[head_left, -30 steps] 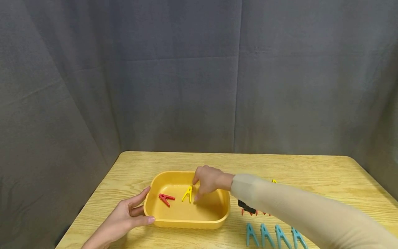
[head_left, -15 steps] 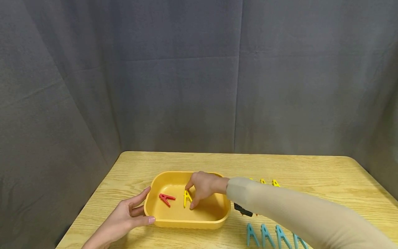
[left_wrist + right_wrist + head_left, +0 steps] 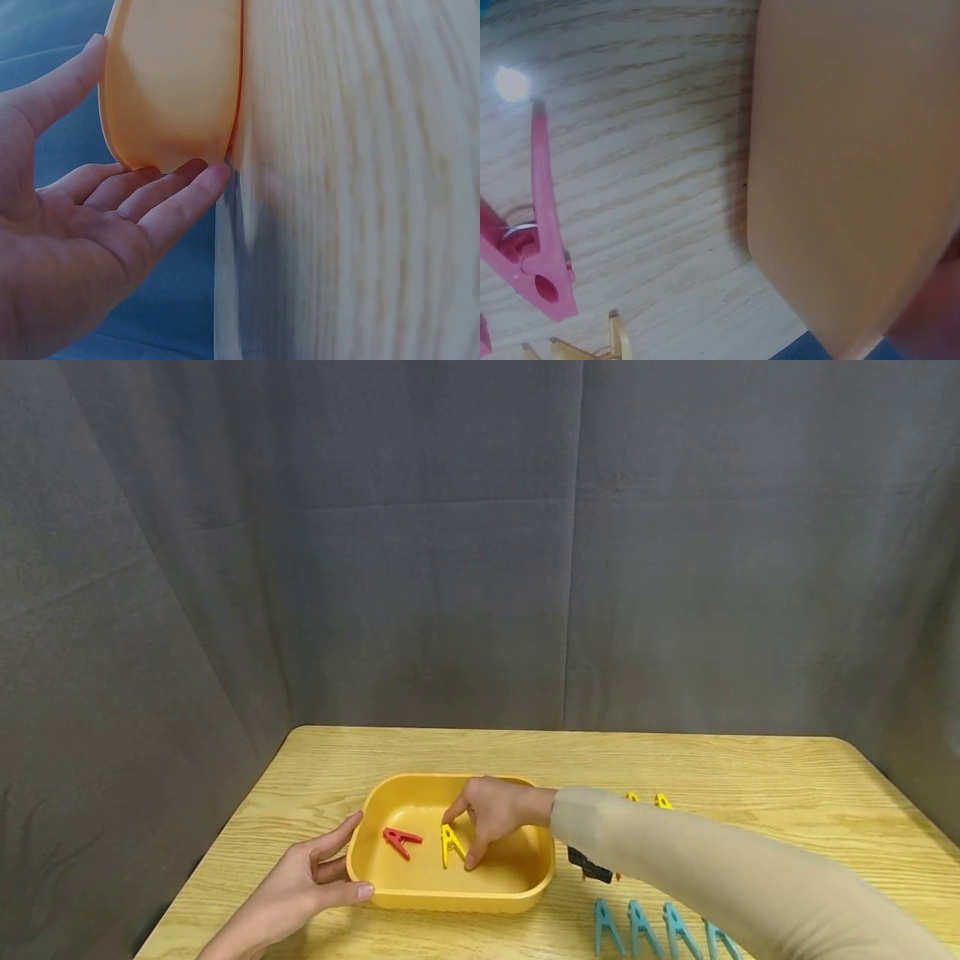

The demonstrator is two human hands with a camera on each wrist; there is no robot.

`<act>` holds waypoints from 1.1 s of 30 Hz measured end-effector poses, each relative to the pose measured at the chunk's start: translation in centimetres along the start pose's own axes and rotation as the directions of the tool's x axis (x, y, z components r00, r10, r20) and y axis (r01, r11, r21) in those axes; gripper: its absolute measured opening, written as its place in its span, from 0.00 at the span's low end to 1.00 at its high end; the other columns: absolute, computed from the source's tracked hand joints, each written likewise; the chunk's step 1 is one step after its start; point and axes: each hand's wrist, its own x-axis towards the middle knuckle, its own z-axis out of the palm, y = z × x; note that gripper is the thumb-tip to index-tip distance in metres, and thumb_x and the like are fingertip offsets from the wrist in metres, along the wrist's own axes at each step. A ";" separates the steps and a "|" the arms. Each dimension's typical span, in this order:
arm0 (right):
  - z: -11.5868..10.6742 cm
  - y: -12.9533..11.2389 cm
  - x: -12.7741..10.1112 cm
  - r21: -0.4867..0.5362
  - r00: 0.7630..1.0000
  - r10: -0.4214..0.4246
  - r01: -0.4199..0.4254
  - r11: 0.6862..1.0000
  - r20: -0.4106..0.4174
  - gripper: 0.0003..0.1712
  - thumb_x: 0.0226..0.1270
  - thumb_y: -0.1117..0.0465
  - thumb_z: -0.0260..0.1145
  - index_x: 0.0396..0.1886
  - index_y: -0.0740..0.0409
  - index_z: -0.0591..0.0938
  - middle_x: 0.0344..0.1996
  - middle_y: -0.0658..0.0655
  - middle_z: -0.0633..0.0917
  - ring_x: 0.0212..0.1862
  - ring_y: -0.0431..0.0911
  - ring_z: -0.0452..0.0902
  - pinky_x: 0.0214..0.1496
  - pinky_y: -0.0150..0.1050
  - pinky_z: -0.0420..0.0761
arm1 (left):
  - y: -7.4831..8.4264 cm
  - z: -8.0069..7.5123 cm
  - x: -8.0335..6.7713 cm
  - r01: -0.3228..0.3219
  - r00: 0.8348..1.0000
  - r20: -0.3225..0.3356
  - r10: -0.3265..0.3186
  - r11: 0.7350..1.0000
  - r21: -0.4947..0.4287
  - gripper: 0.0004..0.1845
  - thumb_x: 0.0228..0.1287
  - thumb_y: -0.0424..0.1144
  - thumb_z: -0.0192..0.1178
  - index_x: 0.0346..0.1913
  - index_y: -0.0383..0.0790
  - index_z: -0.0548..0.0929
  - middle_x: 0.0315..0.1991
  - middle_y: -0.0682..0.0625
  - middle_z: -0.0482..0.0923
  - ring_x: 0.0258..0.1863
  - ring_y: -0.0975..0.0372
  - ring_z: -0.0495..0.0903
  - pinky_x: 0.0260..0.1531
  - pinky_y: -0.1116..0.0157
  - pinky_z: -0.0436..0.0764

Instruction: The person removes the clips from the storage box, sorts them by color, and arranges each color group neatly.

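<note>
A yellow plastic basin (image 3: 462, 900) stands on the table, with a red clothespin (image 3: 401, 842) and a yellow clothespin (image 3: 447, 847) on its floor. My left hand (image 3: 300, 885) holds the basin's left end from outside, thumb at the near corner and fingers along the side. In the left wrist view the thumb and fingers span the basin's end wall (image 3: 176, 90). Reaching inside the basin, my right hand (image 3: 495, 810) has its index finger at the yellow clothespin's head and its thumb at one leg. The right wrist view shows mostly the basin's outer wall (image 3: 847, 150).
Right of the basin, several blue clothespins (image 3: 641, 928) lie in a row on the wooden table (image 3: 787, 793). Yellow clothespins (image 3: 663, 801) lie farther back, partly behind my right sleeve (image 3: 675, 843). A red clothespin (image 3: 551, 225) shows in the right wrist view. A grey curtain (image 3: 465, 568) hangs behind.
My right hand has moved a little left and toward me inside the basin. The yellow clothespin has shifted nearer and turned slightly. My left hand has stayed on the basin.
</note>
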 end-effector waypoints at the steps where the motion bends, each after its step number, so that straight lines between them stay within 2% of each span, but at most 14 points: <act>1: 0.1 0.1 0.0 0.005 1.000 -0.007 0.007 1.000 -0.003 0.36 0.48 0.64 0.89 0.60 0.62 0.88 0.09 0.43 0.60 0.16 0.36 0.50 0.22 0.30 0.53 | 0.0 0.0 0.0 -0.001 1.000 0.000 0.001 1.000 0.000 0.53 0.66 0.33 0.74 0.84 0.31 0.49 0.82 0.31 0.48 0.70 0.43 0.74 0.56 0.57 0.84; 15: 0.5 0.5 -0.3 0.053 0.998 -0.055 0.057 0.997 -0.032 0.36 0.49 0.65 0.88 0.61 0.64 0.87 0.09 0.42 0.61 0.17 0.35 0.52 0.21 0.29 0.53 | 0.1 0.1 0.0 -0.017 1.000 0.011 0.017 1.000 -0.018 0.53 0.67 0.32 0.74 0.84 0.31 0.49 0.82 0.31 0.47 0.71 0.42 0.72 0.55 0.59 0.85; 22: 0.1 0.3 -0.9 0.132 0.997 -0.044 0.051 0.990 -0.058 0.34 0.50 0.67 0.87 0.59 0.68 0.87 0.08 0.42 0.64 0.16 0.35 0.55 0.23 0.29 0.58 | 0.0 0.1 0.0 -0.018 1.000 0.021 0.019 0.999 -0.030 0.53 0.67 0.31 0.74 0.84 0.30 0.47 0.81 0.29 0.47 0.70 0.42 0.73 0.55 0.58 0.85; 33: -0.5 -1.0 -2.9 0.254 0.996 -0.040 0.058 0.966 -0.076 0.34 0.53 0.67 0.86 0.60 0.71 0.85 0.06 0.45 0.66 0.14 0.35 0.49 0.23 0.29 0.61 | 0.0 -0.1 -0.1 -0.026 0.999 0.028 0.028 0.999 -0.041 0.53 0.68 0.31 0.72 0.84 0.30 0.47 0.81 0.29 0.47 0.70 0.42 0.73 0.55 0.59 0.85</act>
